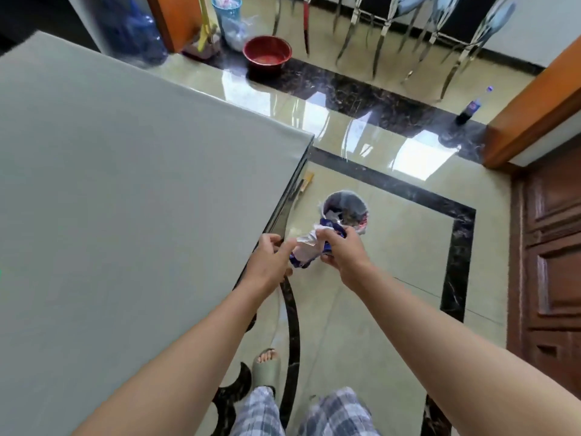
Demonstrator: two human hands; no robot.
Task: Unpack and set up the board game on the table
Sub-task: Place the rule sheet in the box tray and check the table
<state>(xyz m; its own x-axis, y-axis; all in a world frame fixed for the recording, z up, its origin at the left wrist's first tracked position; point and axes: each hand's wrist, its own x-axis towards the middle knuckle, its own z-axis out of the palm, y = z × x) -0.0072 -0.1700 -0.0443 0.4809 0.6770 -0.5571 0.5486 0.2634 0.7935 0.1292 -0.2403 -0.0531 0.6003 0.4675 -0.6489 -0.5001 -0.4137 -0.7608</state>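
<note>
Your grey table (110,184) fills the left side, and its near and far ends are cut off by the frame. You stand off its corner on a glossy tiled floor (377,278), with a brown wooden door (553,278) partly out of view on the right. Only the legs and seat edges of the chairs (408,33) show at the top.

A red basin (267,53) sits on the floor by the far wall. It is too blurred to tell what it holds. A blue basket (227,14) behind it holds something pale.

The small waste bin (345,204) stands on the floor just past the table corner, lined with a bag and part-filled with mixed scraps.

Your left hand (270,262) and right hand (342,253) are out in front, near the bin. Together they hold a crumpled blue-and-white wrapping (309,247). The right hand's fingers curl round its right end. The left hand's fingertips pinch its left end, though blur hides exactly how.

A dark cola bottle (470,110) stands by the right doorframe.
</note>
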